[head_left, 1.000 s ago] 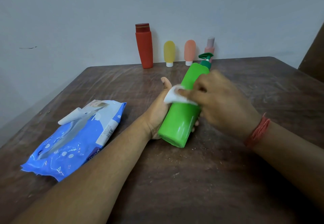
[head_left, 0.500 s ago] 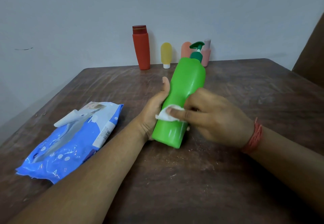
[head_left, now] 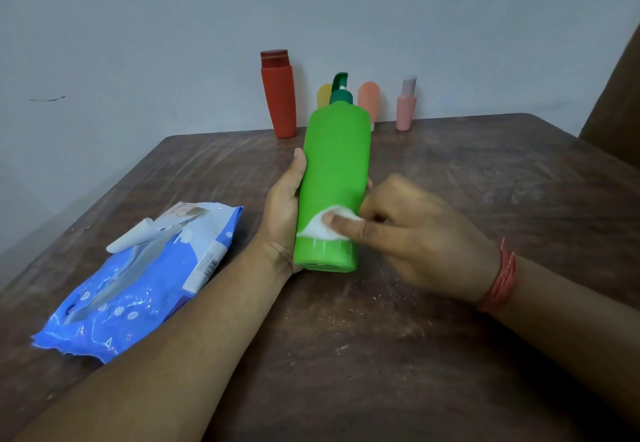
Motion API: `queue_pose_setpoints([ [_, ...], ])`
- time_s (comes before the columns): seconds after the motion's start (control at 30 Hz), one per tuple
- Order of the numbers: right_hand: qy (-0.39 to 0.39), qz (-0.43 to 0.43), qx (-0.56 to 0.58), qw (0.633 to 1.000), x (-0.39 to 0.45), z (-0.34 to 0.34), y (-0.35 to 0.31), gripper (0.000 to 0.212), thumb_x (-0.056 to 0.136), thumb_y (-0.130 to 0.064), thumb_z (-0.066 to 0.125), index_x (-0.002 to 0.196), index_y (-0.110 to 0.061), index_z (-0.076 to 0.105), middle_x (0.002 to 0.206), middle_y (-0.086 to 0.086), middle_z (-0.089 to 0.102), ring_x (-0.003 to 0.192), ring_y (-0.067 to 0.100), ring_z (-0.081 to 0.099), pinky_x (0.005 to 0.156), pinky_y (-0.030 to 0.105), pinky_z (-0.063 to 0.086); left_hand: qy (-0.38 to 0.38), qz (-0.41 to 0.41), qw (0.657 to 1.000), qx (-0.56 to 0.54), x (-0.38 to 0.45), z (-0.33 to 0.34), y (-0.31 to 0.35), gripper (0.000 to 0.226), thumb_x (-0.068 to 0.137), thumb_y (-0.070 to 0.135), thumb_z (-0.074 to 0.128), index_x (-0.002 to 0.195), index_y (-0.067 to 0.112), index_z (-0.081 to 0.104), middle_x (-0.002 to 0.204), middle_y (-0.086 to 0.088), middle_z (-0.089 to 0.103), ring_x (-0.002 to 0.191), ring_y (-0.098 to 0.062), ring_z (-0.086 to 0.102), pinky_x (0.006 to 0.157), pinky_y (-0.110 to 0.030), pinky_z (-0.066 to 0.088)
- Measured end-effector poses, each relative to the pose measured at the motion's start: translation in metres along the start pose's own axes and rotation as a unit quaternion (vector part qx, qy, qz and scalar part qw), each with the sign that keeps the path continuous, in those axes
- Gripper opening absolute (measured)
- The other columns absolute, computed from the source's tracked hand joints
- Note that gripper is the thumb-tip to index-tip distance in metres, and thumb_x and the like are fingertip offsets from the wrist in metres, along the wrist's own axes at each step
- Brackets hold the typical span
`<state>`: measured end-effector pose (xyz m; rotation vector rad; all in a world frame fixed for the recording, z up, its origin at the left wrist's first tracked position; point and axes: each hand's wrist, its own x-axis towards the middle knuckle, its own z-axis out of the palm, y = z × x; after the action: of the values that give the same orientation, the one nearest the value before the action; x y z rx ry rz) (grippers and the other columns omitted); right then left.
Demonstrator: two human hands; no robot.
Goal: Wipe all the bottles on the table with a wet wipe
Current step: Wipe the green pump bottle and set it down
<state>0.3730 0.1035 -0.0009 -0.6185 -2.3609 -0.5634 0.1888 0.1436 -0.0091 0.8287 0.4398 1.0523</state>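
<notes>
A tall green pump bottle (head_left: 334, 164) stands nearly upright at the middle of the brown table (head_left: 450, 337), its base near the tabletop. My left hand (head_left: 282, 213) grips its left side and back. My right hand (head_left: 415, 237) presses a small folded white wet wipe (head_left: 327, 225) against the bottle's lower front. Along the wall at the back stand a red bottle (head_left: 278, 95), a yellow tube (head_left: 323, 95) partly hidden behind the green bottle, an orange tube (head_left: 370, 97) and a small pink bottle (head_left: 406, 105).
A blue pack of wet wipes (head_left: 138, 275) lies on the table's left side with its flap lifted. A dark brown piece of furniture (head_left: 616, 102) rises at the right edge. The wall is directly behind the row of bottles.
The green bottle has been tipped from lying slanted to nearly upright. My right hand with the wipe has slid down from its upper part to its lower front.
</notes>
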Motion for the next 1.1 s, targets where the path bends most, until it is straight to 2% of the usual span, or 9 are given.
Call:
queue_pose_setpoints([
  [0.03,0.002,-0.001,-0.007,1.000,0.000,0.000,0.002,0.036,0.099,-0.007,0.051,0.133,-0.014,0.063,0.086,0.010,0.058,0.074,0.025,0.047,0.063,0.033,0.037,0.010,0.005,1.000,-0.007,0.001,-0.001,0.000,0.071,0.101,0.060,0.032,0.120,0.002,0.067,0.112,-0.021,0.067,0.096,-0.031,0.067,0.086,-0.042,0.057],
  [0.13,0.037,0.119,-0.019,0.992,0.008,0.000,0.015,0.045,0.094,-0.004,0.054,0.137,-0.014,0.059,0.088,0.009,0.055,0.077,0.025,0.046,0.059,0.039,0.045,0.023,0.027,0.999,-0.022,0.000,0.000,0.000,0.065,0.101,0.057,0.033,0.114,0.006,0.071,0.110,-0.018,0.071,0.094,-0.030,0.070,0.084,-0.043,0.058],
  [0.27,-0.032,-0.010,0.042,0.999,-0.001,0.004,-0.002,0.042,0.100,-0.012,0.040,0.140,-0.016,0.052,0.088,0.009,0.056,0.077,0.020,0.046,0.062,0.031,0.040,-0.002,-0.005,1.000,-0.014,-0.003,0.000,0.002,0.075,0.100,0.064,0.027,0.112,0.002,0.068,0.101,-0.017,0.070,0.088,-0.029,0.067,0.080,-0.038,0.057],
  [0.43,0.001,0.098,-0.011,0.995,0.006,0.007,0.016,0.048,0.096,-0.013,0.043,0.144,-0.012,0.048,0.086,0.006,0.055,0.077,0.019,0.041,0.059,0.033,0.039,0.000,0.019,0.999,-0.039,-0.004,0.002,0.002,0.072,0.101,0.058,0.030,0.105,0.004,0.076,0.099,-0.017,0.072,0.084,-0.028,0.071,0.076,-0.038,0.060],
  [0.57,-0.058,-0.034,0.040,0.997,-0.003,0.007,0.003,0.049,0.098,-0.009,0.040,0.147,-0.017,0.040,0.086,0.006,0.056,0.078,0.020,0.045,0.065,0.030,0.037,-0.018,-0.010,1.000,-0.001,-0.004,-0.001,0.005,0.076,0.100,0.062,0.025,0.113,0.000,0.067,0.102,-0.017,0.069,0.089,-0.028,0.068,0.080,-0.038,0.057],
  [0.7,-0.013,0.136,-0.014,0.990,0.005,0.007,0.025,0.065,0.088,-0.004,0.047,0.151,-0.015,0.034,0.082,0.003,0.051,0.073,0.020,0.041,0.057,0.036,0.045,0.012,0.008,1.000,-0.025,-0.001,-0.001,0.002,0.064,0.098,0.057,0.038,0.108,0.007,0.077,0.108,-0.016,0.072,0.094,-0.028,0.070,0.087,-0.041,0.057],
  [0.87,-0.077,-0.005,0.014,0.997,-0.006,0.009,0.009,0.058,0.092,-0.008,0.040,0.148,-0.019,0.040,0.082,0.003,0.054,0.074,0.021,0.046,0.060,0.032,0.038,0.006,-0.022,1.000,-0.001,-0.005,0.005,0.002,0.079,0.098,0.063,0.029,0.108,-0.001,0.074,0.105,-0.023,0.071,0.090,-0.032,0.071,0.081,-0.041,0.060],
  [1.0,-0.028,0.125,-0.021,0.991,0.000,0.010,0.036,0.069,0.087,-0.006,0.038,0.154,-0.022,0.026,0.078,0.002,0.051,0.072,0.024,0.046,0.059,0.038,0.046,0.024,-0.025,0.999,0.024,-0.005,0.005,0.003,0.072,0.098,0.062,0.033,0.105,0.006,0.078,0.105,-0.020,0.073,0.087,-0.031,0.073,0.079,-0.045,0.060],
  [1.1,0.009,0.220,0.003,0.975,-0.003,0.011,0.046,0.069,0.091,-0.005,0.041,0.155,-0.026,0.026,0.083,0.003,0.054,0.078,0.027,0.050,0.063,0.044,0.050,0.019,-0.044,0.998,0.048,-0.006,0.009,0.000,0.075,0.098,0.060,0.032,0.119,-0.003,0.068,0.100,-0.025,0.071,0.077,-0.034,0.072,0.072,-0.045,0.061],
])
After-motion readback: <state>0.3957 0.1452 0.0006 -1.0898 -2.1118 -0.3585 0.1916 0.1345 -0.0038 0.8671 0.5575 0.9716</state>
